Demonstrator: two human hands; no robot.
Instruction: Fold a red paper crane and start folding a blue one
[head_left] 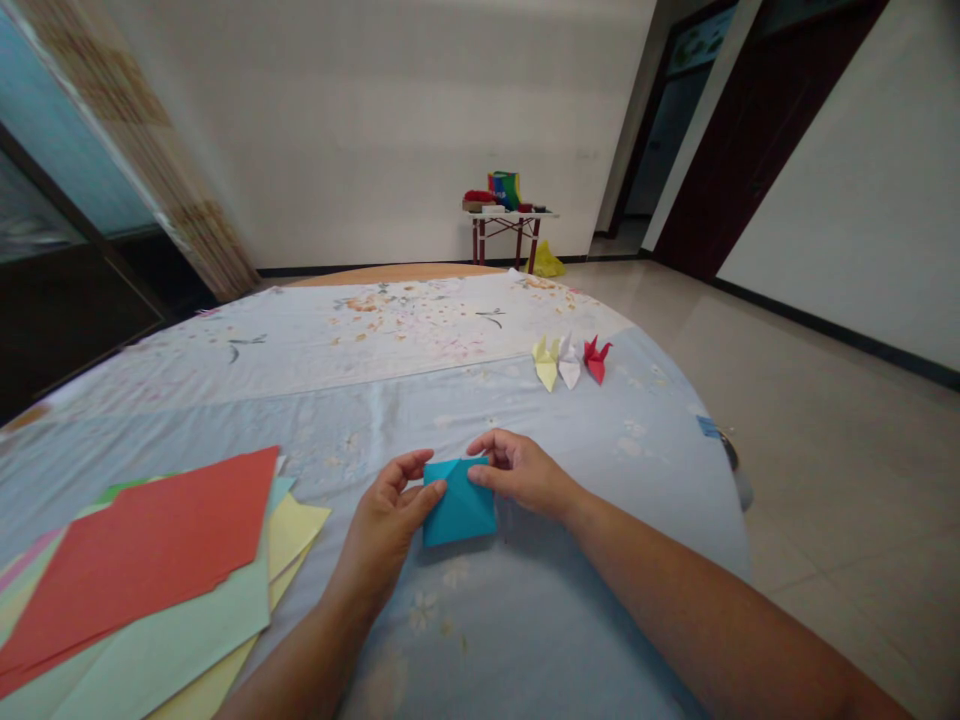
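Note:
A small folded square of blue paper (459, 510) lies on the light blue tablecloth (420, 400) in front of me. My left hand (386, 525) pinches its left edge between thumb and fingers. My right hand (517, 470) grips its upper right corner with curled fingers. Both hands rest on the cloth with the paper between them. Creases run across the blue square.
A loose stack of coloured sheets (150, 580), red on top, lies at the near left. Three folded paper cranes, yellow (546, 364), white (569, 364) and red (596, 358), stand at the far right. The table's round edge (731, 480) drops to a tiled floor.

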